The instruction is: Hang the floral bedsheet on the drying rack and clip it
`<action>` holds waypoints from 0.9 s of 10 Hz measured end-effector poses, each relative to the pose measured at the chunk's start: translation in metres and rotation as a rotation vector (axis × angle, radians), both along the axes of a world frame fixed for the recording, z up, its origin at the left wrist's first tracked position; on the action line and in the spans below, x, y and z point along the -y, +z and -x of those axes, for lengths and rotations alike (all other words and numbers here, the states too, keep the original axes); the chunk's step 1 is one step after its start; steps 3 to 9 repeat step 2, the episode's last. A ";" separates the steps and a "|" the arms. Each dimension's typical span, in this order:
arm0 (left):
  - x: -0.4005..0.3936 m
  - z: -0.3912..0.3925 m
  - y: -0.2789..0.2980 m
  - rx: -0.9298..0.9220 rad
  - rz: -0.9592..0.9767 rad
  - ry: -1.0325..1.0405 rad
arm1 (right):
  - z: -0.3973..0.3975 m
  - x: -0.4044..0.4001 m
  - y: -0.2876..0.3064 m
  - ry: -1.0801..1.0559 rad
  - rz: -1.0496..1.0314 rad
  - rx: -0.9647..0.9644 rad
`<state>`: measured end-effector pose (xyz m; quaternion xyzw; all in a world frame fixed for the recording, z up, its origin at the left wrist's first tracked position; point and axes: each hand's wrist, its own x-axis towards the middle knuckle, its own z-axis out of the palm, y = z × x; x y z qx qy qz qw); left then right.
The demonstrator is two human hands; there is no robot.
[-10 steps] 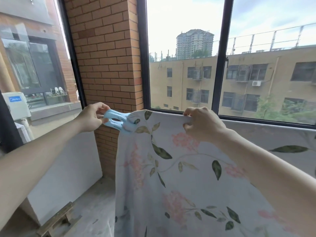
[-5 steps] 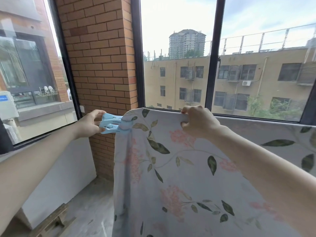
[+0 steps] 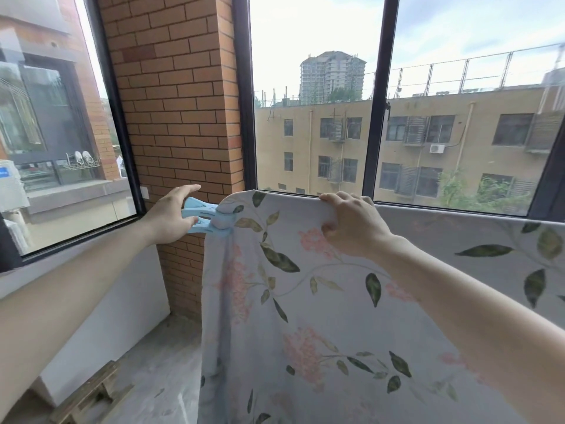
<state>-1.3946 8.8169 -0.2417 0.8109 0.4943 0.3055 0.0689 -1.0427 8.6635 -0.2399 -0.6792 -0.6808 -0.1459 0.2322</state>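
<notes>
Both hands are engaged: the light-blue plastic clip, pinched in the left hand's grip, is seated on the left end of the floral bedsheet's horizontal top fold, gripped further right by the right hand.

Draped floral bedsheet, blue clip at corner

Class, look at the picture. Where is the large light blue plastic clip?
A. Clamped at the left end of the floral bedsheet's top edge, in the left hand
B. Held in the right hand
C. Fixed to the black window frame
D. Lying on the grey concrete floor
A: the large light blue plastic clip bites the left end of the floral bedsheet, with the left hand at its handles; the right hand grips only the sheet's top edge.
</notes>
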 end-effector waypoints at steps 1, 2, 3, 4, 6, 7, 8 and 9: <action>0.024 -0.020 0.006 -0.002 -0.142 -0.101 | -0.007 0.008 -0.007 -0.035 -0.053 0.026; 0.038 -0.043 0.004 -0.006 -0.165 -0.200 | -0.017 0.018 -0.013 -0.099 -0.133 -0.038; 0.038 -0.043 0.004 -0.006 -0.165 -0.200 | -0.017 0.018 -0.013 -0.099 -0.133 -0.038; 0.038 -0.043 0.004 -0.006 -0.165 -0.200 | -0.017 0.018 -0.013 -0.099 -0.133 -0.038; 0.038 -0.043 0.004 -0.006 -0.165 -0.200 | -0.017 0.018 -0.013 -0.099 -0.133 -0.038; 0.038 -0.043 0.004 -0.006 -0.165 -0.200 | -0.017 0.018 -0.013 -0.099 -0.133 -0.038; 0.038 -0.043 0.004 -0.006 -0.165 -0.200 | -0.017 0.018 -0.013 -0.099 -0.133 -0.038; 0.038 -0.043 0.004 -0.006 -0.165 -0.200 | -0.017 0.018 -0.013 -0.099 -0.133 -0.038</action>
